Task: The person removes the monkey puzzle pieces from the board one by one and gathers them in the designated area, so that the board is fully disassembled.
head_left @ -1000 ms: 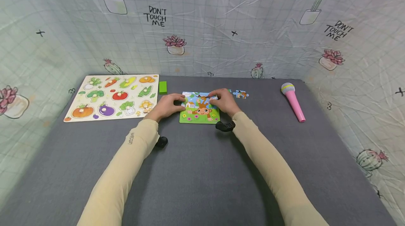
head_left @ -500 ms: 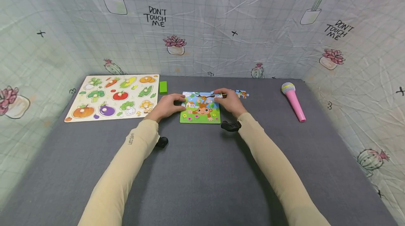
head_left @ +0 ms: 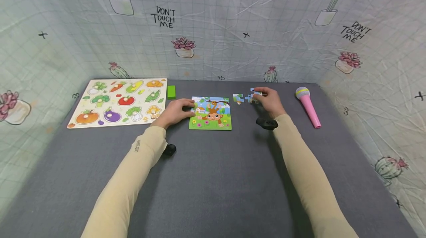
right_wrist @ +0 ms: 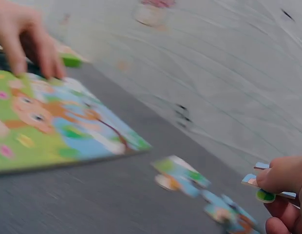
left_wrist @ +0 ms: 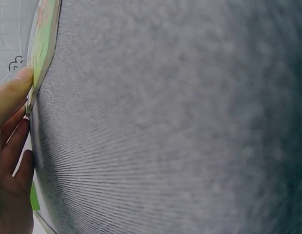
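Pinching a jigsaw piece (right_wrist: 250,180) between thumb and curled fingers, the right hand (head_left: 271,101) is near loose jigsaw pieces (head_left: 238,98) on the table (head_left: 206,182), right of the monkey puzzle (head_left: 208,123). The left hand (head_left: 174,113) touches that puzzle's left edge, its thumb and fingers loosely extended and apart. Further left lies a vegetable puzzle board (head_left: 114,103), with a green block (head_left: 171,92) just beside it; a pink microphone (head_left: 309,109) lies far right.

Right grip (right_wrist: 291,176) pinches a puzzle piece (right_wrist: 251,180) near loose pieces (right_wrist: 184,171); left grip (right_wrist: 20,25) touches the monkey puzzle (right_wrist: 49,119).
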`<control>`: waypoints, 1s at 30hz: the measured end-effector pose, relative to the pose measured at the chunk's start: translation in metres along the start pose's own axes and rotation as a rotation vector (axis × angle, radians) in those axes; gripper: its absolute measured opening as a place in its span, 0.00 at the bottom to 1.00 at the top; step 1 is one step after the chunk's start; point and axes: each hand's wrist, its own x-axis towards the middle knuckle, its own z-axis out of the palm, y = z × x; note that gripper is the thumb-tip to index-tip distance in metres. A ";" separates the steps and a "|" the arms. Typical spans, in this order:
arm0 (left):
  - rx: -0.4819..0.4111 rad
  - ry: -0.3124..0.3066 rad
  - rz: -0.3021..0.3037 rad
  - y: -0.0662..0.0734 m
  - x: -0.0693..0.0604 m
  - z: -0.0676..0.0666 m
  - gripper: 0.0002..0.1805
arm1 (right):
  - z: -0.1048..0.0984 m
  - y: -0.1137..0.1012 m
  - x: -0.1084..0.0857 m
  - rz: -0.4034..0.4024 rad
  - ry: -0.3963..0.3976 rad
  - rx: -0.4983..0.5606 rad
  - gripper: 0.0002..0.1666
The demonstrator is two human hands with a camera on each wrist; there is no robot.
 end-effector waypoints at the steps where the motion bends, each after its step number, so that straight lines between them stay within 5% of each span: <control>1: 0.008 -0.001 0.006 0.000 0.000 0.000 0.24 | -0.007 0.003 0.002 0.011 0.016 0.000 0.24; 6: 0.021 -0.008 0.017 0.000 0.002 -0.001 0.24 | -0.035 0.016 0.006 0.066 0.065 -0.023 0.24; 12: 0.012 -0.012 -0.001 0.000 0.000 -0.002 0.23 | -0.052 0.029 0.002 0.088 0.025 -0.094 0.24; 30: 0.000 -0.003 0.010 -0.001 -0.001 -0.001 0.23 | -0.046 0.050 0.011 -0.069 0.085 -0.299 0.21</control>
